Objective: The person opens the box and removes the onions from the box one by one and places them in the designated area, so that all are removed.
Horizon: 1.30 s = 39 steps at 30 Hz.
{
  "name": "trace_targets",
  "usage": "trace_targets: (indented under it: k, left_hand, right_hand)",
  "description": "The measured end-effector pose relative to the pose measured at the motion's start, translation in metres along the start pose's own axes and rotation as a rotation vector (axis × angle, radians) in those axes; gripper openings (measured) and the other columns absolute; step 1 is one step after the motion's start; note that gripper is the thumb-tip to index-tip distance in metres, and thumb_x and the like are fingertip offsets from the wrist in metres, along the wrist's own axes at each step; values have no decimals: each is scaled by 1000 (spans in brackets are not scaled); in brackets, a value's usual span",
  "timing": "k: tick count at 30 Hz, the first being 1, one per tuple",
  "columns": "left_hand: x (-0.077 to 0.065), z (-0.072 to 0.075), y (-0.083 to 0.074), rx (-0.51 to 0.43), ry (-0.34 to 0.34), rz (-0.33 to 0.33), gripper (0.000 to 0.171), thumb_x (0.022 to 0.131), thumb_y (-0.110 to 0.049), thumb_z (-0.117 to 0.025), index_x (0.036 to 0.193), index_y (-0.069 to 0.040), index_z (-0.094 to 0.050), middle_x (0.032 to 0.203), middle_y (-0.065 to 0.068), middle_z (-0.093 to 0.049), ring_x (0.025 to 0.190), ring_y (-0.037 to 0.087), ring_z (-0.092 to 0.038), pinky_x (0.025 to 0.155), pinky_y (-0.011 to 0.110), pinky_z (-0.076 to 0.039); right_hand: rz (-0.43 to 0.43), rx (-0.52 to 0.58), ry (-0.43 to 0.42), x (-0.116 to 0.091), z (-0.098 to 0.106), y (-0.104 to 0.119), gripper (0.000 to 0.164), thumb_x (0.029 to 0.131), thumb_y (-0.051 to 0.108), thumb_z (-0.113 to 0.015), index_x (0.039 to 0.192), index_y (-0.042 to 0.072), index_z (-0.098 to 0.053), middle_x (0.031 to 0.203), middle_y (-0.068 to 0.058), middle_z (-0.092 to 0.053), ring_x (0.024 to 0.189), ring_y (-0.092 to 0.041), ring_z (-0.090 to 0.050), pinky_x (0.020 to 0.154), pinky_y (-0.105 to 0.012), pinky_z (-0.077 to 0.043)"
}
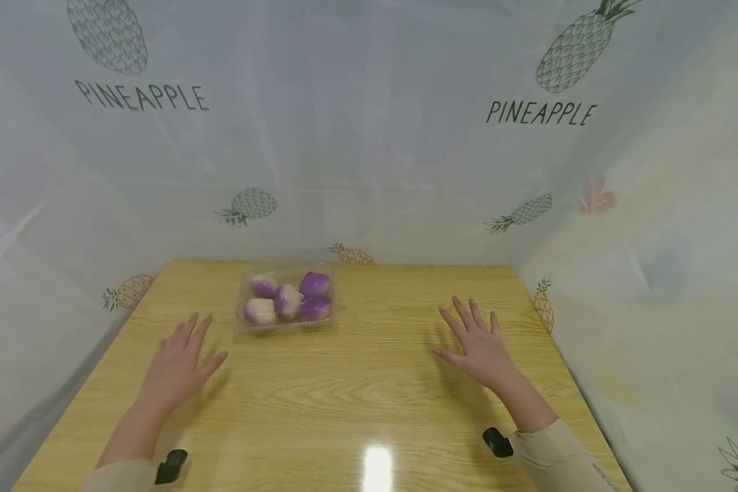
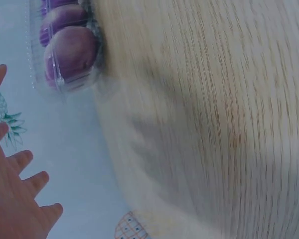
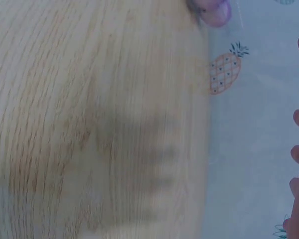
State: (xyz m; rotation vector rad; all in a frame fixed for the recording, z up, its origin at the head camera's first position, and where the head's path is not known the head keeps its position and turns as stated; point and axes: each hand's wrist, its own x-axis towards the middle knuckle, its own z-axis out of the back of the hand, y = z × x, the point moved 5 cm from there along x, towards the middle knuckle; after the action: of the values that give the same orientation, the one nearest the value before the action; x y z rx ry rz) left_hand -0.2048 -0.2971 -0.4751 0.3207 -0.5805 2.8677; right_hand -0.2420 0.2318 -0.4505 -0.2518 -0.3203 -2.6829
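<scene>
has five glossy purple-and-white turnips [image 1: 288,302] in a clear box [image 1: 289,327], back left on the worktop [image 1: 369,369]. holds left hand [image 1: 175,369] and right hand [image 1: 483,350] just above it, backs up, fingers spread.

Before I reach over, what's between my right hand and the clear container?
Only bare tabletop lies between your right hand and the clear container, in the head view.

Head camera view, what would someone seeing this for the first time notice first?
Probably the five purple and white vegetables in a clear plastic box, left of centre near the far edge of the wooden table. Next come the empty, spread left hand, nearer the box, and right hand, towards the table's right side. Behind, a pale sheet stands out with its pineapple drawings.
</scene>
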Motion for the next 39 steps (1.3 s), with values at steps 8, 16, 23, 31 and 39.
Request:
trace_targets:
  k: [8,16,23,31,39]
  left_hand:
    - [10,-11,-1,-156,-39,32,88,92,-39,-67,153,-1,-17,151,34,-20,133,56,-21,105,71,-16]
    - [16,-24,-1,-309,-23,118,90,91,-37,-69,153,1,-15,149,34,-25,133,55,-25,103,71,-23]
    - [15,-35,-2,-476,24,235,89,95,-40,-62,155,-3,-7,149,31,-28,131,53,-30,99,72,-29]
    - [15,-46,-6,-567,42,264,83,99,-38,-57,155,-3,-7,150,29,-28,131,52,-30,98,72,-32]
    - [17,-53,-4,-601,55,307,84,98,-43,-56,155,-6,-6,151,27,-29,133,50,-30,102,69,-30]
  right_hand:
    - [-34,145,25,9,-7,7,83,90,55,-61,154,15,-27,161,-12,-12,146,-39,-3,110,-69,-2]
    - [-21,277,-54,18,-13,23,75,91,46,-66,150,10,-35,157,-15,-25,142,-43,-18,106,-71,-17]
    - [-17,446,-82,29,-22,42,66,92,41,-65,147,12,-42,153,-11,-34,140,-38,-27,106,-68,-22]
    - [11,554,-114,35,-36,67,59,91,31,-70,141,10,-48,145,-8,-45,133,-34,-38,105,-62,-31]
    - [18,709,-116,40,-55,90,56,90,22,-71,140,11,-49,142,-4,-48,132,-29,-40,106,-57,-34]
